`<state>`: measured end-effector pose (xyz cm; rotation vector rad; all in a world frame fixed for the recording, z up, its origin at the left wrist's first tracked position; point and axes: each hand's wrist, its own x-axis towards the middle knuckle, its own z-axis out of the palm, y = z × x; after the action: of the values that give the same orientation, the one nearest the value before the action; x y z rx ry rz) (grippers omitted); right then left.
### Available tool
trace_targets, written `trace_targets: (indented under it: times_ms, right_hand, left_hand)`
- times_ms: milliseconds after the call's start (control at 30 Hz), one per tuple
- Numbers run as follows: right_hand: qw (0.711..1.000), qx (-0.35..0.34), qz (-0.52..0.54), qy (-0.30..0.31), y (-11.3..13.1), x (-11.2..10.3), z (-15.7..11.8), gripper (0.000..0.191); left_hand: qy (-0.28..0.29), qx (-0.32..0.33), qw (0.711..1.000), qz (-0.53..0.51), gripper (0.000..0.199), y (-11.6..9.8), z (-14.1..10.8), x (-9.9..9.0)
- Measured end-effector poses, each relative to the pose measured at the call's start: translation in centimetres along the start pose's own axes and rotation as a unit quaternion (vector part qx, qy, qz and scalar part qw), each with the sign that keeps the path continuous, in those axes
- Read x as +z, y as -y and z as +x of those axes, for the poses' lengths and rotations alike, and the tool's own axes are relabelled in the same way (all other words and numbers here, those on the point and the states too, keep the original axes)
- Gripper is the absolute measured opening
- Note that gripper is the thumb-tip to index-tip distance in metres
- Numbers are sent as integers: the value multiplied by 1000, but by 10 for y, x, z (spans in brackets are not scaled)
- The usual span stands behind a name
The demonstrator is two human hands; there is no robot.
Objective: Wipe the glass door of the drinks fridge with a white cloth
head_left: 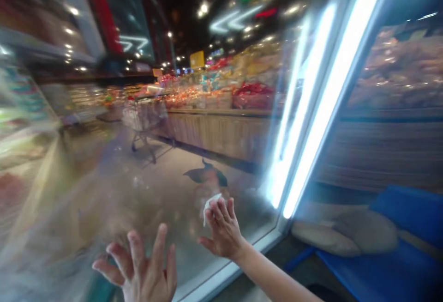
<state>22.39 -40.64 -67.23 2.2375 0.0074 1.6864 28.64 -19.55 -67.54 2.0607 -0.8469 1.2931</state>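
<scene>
A thin white tissue (212,200) is pressed under the fingers of my right hand (223,228), flat against a large glass pane (173,191). Part of the tissue sticks out past the fingertips on the left side. To the lower left, my left hand (140,265) is raised toward the glass with its fingers spread and nothing in it. Whether its fingertips touch the pane I cannot tell. Dark leaf-like shapes (207,172) show on or through the glass above my right hand.
Bright white light tubes (335,94) run along the glass frame at right. A blue chair (380,265) with a grey cushion-like thing (363,230) stands at lower right. Beyond the pane are a shopping cart (145,112) and blurred produce displays (221,92).
</scene>
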Motion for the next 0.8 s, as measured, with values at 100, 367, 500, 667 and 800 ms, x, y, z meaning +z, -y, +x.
trace_targets:
  times_ms: [100, 367, 500, 667, 800]
  right_hand:
    - [998, 62, -23, 2, -34, 1, -14, 93]
    - [987, 159, -27, -23, -87, -7, -34, 80]
    - [977, 211, -12, -30, -111, -9, -35, 82]
    - [972, 232, 3, -34, -127, -15, -37, 83]
    - [955, 292, 33, -49, -142, -14, -42, 86]
  left_hand:
    - [23, 60, 998, -14, 99, -32, 1, 18]
    - [32, 140, 989, -46, 94, -102, 24, 56]
    - [42, 120, 990, -55, 94, -120, 20, 68]
    - [68, 179, 981, -20, 93, -119, 21, 74]
    - [85, 147, 985, -28, 94, -115, 33, 71]
